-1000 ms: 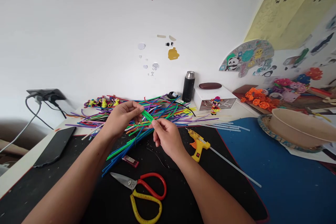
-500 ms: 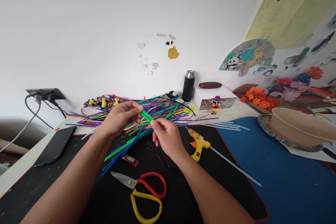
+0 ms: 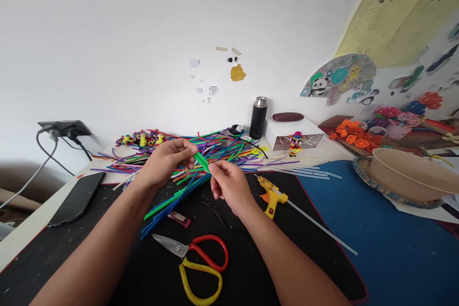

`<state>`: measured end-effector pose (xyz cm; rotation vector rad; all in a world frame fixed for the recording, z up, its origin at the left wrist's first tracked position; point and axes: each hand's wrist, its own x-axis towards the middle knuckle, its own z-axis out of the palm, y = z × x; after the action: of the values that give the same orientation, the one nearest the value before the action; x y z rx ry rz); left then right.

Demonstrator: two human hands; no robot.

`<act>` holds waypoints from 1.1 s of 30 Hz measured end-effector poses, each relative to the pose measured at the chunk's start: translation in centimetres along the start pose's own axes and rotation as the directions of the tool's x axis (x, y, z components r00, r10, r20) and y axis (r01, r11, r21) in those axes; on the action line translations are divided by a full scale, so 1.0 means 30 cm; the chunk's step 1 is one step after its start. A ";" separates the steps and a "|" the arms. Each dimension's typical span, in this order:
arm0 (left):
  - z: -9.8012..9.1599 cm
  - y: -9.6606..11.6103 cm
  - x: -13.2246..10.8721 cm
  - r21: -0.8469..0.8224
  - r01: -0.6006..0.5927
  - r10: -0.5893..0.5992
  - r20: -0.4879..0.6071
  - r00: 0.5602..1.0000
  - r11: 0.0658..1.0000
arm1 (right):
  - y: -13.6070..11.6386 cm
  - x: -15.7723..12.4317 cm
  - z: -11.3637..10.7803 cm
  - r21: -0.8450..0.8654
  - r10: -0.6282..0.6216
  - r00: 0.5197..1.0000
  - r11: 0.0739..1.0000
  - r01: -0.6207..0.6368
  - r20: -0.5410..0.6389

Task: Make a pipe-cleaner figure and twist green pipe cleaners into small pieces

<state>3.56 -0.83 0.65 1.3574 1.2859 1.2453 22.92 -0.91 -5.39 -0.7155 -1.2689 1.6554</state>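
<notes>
The green stem [image 3: 202, 161] spans the two pinches, raised off the mat [image 3: 247, 253]; left hand [image 3: 167, 160] grips its far end, right hand [image 3: 229, 186] its near end; judged step: shaping; further bending calls for firm pinches; scissors [image 3: 199, 258] lie nearer than the grip.

L hand [image 3: 165, 160], R hand [image 3: 228, 185]: pinch grip

Short bright-green stick [image 3: 201, 161] — tilted, above the coloured heap, pinched at both ends.
</notes>
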 end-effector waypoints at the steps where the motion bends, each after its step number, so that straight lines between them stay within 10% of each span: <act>1: -0.001 -0.001 0.001 0.005 -0.001 0.001 0.001 1.000 1.000 | 0.003 0.001 -0.001 -0.015 -0.007 1.000 1.000 0.006 -0.009; 9: 0.013 -0.012 0.001 -0.020 0.004 -0.003 0.016 1.000 1.000 | 0.013 0.002 -0.001 -0.141 -0.076 0.995 0.988 0.067 -0.062; 16: 0.029 -0.015 -0.004 0.011 0.117 -0.116 0.262 0.958 0.993 | -0.002 -0.001 0.003 -0.114 -0.107 0.985 0.989 0.092 -0.136; 33: 0.027 -0.028 -0.006 0.179 0.058 -0.098 0.223 0.970 0.982 | 0.005 -0.007 0.003 -0.210 -0.121 0.991 0.972 0.108 -0.052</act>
<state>4.26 -0.91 -0.29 1.5100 1.2905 0.9093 22.89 -1.15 -5.52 -0.7980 -1.4225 1.4100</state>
